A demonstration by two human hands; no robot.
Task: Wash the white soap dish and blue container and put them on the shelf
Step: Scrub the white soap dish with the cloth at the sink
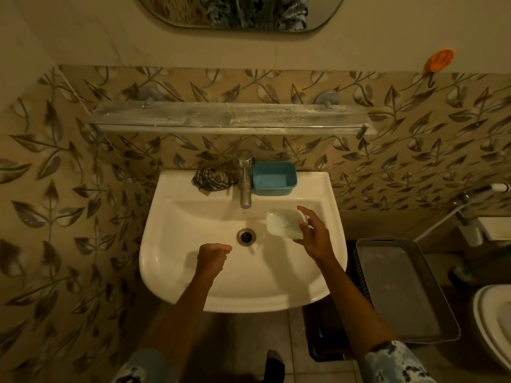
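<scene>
My right hand (312,234) grips the white soap dish (282,223) over the right side of the white sink (177,272), tilted with its hollow facing left. My left hand (211,257) hovers above the basin left of the drain (246,235), its fingers curled into a loose fist with nothing in it. The blue container (274,178) stands upright on the sink's back ledge, just right of the chrome tap (245,181). The glass shelf (229,117) runs along the wall above the tap and looks bare.
A crumpled checked cloth (213,179) lies on the ledge left of the tap. A grey basket (403,288) stands on the floor to the right, with a toilet (495,322) beyond it. An orange holder (439,60) hangs on the wall at upper right, and a mirror (240,12) hangs above.
</scene>
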